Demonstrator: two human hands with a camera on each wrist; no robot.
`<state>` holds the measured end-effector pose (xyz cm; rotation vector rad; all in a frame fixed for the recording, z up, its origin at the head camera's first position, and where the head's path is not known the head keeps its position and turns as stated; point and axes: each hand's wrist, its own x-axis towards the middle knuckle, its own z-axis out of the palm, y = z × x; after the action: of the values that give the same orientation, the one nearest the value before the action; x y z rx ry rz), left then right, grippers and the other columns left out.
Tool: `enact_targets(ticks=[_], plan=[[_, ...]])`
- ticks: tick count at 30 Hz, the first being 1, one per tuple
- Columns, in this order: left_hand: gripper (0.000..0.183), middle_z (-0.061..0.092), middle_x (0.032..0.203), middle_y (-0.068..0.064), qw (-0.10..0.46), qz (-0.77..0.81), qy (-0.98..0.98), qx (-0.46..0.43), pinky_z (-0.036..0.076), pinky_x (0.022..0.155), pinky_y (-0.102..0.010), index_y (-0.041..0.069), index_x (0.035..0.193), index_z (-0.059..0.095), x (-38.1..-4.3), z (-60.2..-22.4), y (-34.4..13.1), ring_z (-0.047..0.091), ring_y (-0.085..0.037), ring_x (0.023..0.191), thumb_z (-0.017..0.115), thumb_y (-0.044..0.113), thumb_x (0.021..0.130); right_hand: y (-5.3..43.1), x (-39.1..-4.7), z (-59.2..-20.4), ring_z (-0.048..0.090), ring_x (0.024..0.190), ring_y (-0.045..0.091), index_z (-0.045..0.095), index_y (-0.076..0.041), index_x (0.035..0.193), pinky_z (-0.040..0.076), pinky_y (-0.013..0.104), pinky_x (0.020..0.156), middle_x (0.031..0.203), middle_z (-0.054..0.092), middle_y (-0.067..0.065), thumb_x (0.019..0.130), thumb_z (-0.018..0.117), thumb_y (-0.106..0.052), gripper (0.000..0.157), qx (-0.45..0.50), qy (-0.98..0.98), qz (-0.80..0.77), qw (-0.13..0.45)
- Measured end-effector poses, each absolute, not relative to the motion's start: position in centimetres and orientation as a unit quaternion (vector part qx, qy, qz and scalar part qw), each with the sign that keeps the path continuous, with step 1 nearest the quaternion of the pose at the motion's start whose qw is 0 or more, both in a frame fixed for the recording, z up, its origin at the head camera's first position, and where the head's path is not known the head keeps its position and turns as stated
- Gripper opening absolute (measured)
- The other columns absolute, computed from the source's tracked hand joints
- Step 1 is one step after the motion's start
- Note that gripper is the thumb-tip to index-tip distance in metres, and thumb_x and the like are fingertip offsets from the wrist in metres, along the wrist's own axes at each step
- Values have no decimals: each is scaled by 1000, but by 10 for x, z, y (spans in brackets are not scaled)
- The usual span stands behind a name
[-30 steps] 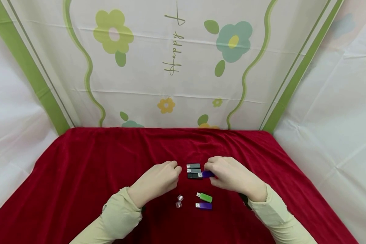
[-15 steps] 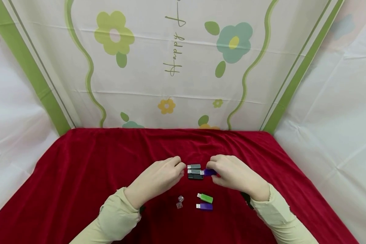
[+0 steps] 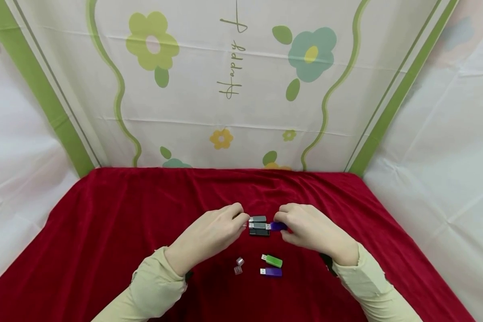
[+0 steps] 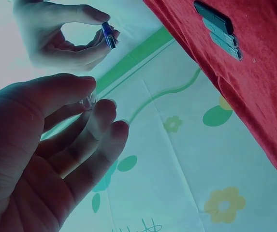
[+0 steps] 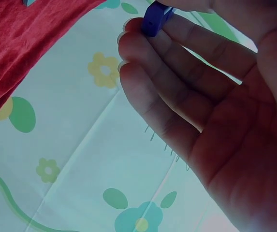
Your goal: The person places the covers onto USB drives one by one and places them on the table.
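Observation:
My right hand (image 3: 311, 230) pinches a purple USB stick (image 3: 279, 226) between thumb and fingers, its metal plug pointing left toward the other hand. In the right wrist view the purple end of the stick (image 5: 153, 19) shows at the fingertips. My left hand (image 3: 211, 235) pinches a small clear cap (image 4: 88, 100) between thumb and fingers, best seen in the left wrist view. A gap separates cap and plug. Between and below the hands lie two grey USB sticks (image 3: 258, 219) and a black one (image 3: 259, 232), side by side on the cloth.
Nearer me on the red cloth (image 3: 145, 214) lie a green USB stick (image 3: 273, 260) and another purple USB stick (image 3: 272, 272). Two clear caps (image 3: 238, 270) sit to their left. A white flowered curtain (image 3: 185, 98) stands behind the table.
My left hand has moved a little right and up, closer to the purple stick. The right hand has shifted slightly right, still holding the stick.

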<state>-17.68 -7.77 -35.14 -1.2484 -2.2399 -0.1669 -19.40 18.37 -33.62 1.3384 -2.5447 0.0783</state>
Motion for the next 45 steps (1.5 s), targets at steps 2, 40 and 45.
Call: enact_targets(ticks=[2,40,45], plan=[[10,51,84,-1,281,-70,-836,-467,41,52,-12,6,94,64,-176,-351,-77,45,-6,62,71,8,87,184,-194,-337,42,60,6,63,-12,76,42,20,53,70,45,-8,71,78,-2,19,460,-877,26,134],[15,53,92,-4,317,-100,-818,-470,42,53,-14,3,103,64,-177,-354,-72,46,-8,65,69,5,89,182,-194,-337,39,59,6,60,-13,73,39,19,51,69,42,-9,70,75,-2,19,465,-870,29,162],[14,53,91,-4,320,-89,-818,-470,43,53,-14,3,102,65,-177,-355,-71,47,-8,65,69,5,89,182,-194,-337,39,59,6,59,-13,72,39,19,51,68,42,-9,70,75,-2,20,469,-867,31,166]])
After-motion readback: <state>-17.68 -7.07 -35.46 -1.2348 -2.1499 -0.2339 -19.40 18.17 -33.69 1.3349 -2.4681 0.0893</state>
